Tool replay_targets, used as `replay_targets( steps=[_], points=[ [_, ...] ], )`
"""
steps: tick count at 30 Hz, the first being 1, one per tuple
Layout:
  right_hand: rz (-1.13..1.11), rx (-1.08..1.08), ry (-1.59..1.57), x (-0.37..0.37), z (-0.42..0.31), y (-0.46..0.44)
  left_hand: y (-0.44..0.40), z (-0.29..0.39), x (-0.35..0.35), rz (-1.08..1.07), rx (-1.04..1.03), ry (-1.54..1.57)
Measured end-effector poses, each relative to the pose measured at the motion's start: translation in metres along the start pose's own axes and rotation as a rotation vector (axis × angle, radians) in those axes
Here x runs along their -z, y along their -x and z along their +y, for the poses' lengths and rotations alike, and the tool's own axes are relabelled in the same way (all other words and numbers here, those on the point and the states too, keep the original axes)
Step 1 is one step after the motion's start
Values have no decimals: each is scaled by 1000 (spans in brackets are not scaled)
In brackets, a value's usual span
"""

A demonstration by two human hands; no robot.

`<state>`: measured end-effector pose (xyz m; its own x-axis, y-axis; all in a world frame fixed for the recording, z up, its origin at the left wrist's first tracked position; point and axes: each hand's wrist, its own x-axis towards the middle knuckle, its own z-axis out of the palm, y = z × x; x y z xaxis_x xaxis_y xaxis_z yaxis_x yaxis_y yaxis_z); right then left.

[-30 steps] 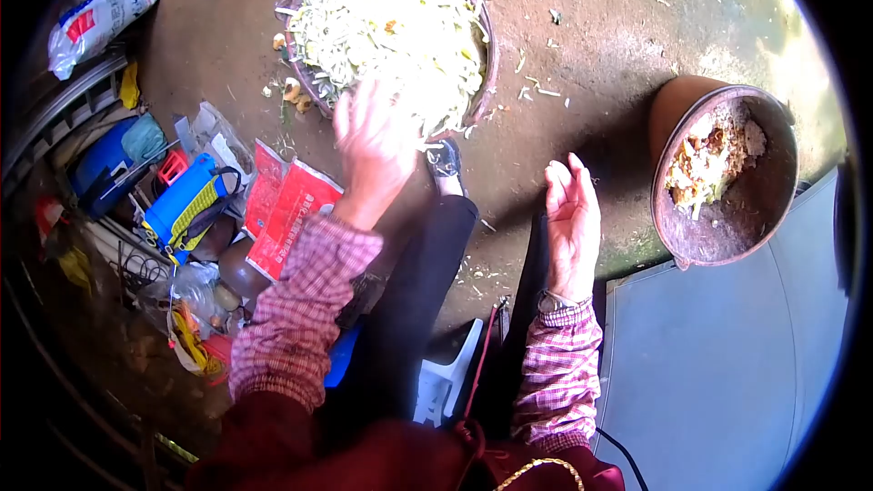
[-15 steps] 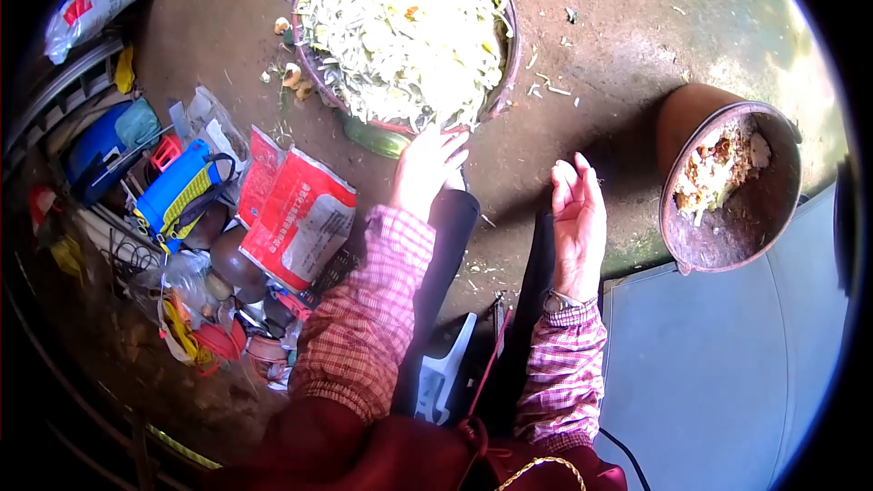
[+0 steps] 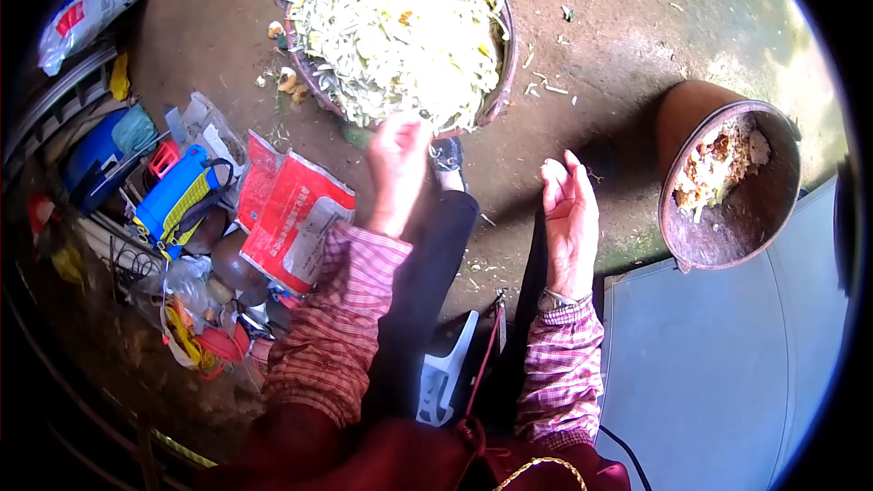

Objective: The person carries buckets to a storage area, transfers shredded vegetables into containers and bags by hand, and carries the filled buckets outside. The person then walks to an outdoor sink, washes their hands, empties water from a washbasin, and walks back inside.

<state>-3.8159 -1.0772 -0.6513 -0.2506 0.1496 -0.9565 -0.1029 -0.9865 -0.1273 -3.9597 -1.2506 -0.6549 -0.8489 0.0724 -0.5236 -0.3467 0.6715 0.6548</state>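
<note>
A wide basin point(image 3: 503, 95) heaped with pale green vegetable shreds point(image 3: 400, 32) stands on the ground at the top. My left hand point(image 3: 400, 168) is at its near rim, fingers curled together; whatever they may hold is too small to make out. Partly covered by that hand and the rim is a green, cucumber-like vegetable point(image 3: 356, 135). Over my right knee, my right hand point(image 3: 571, 227) is turned palm up, its fingers loosely bent and apart, holding nothing. A watch or bracelet circles that wrist.
A brown bucket point(image 3: 691, 118) with food scraps inside stands tilted at the right, beside a grey panel point(image 3: 700, 355). On the left lie a red and white sack point(image 3: 296, 218), a blue and yellow bag point(image 3: 177, 200) and mixed clutter. Shreds are scattered on the ground.
My left hand has shifted left and its fingers have curled in, uncovering my shoe and hiding more of the green vegetable. My right hand has moved slightly left.
</note>
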Motion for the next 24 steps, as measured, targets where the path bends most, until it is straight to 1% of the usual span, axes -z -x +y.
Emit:
replay_targets(
  steps=[1,3,4,7,8,11,12,15,16,19,20,21,23,24],
  points=[
    [8,1,16,-1,0,1,6,4,-12,-59,-75,-39],
    [16,-9,17,-1,2,0,6,16,-33,-125,-186,-258],
    [11,-7,19,-1,2,0,-6,10,-32,-137,-491,-582],
    [3,-4,14,3,0,-1,-9,2,-35,-154,-309,-502],
    [10,-7,10,3,1,0,-12,1,-30,-146,-292,-402],
    [7,2,12,1,1,1,-24,-6,-15,-135,-230,-381],
    [6,4,6,-2,0,1,-25,-16,-10,-125,-189,-297],
    [13,-6,-7,0,-3,2,-6,6,-6,147,-284,-362],
    [15,-4,-15,0,-4,2,3,8,-5,191,-317,-390],
    [23,-2,-29,-1,-5,2,34,-16,-14,211,-237,-291],
    [26,-2,-33,-2,-6,2,46,-20,-20,141,-179,-296],
    [34,-3,-30,-2,-6,2,56,-42,-30,86,-79,-183],
    [48,0,-22,-1,-8,3,65,-59,-55,-28,58,-178],
    [50,1,-11,1,-8,4,62,-83,-62,-73,0,-293]
  ],
)
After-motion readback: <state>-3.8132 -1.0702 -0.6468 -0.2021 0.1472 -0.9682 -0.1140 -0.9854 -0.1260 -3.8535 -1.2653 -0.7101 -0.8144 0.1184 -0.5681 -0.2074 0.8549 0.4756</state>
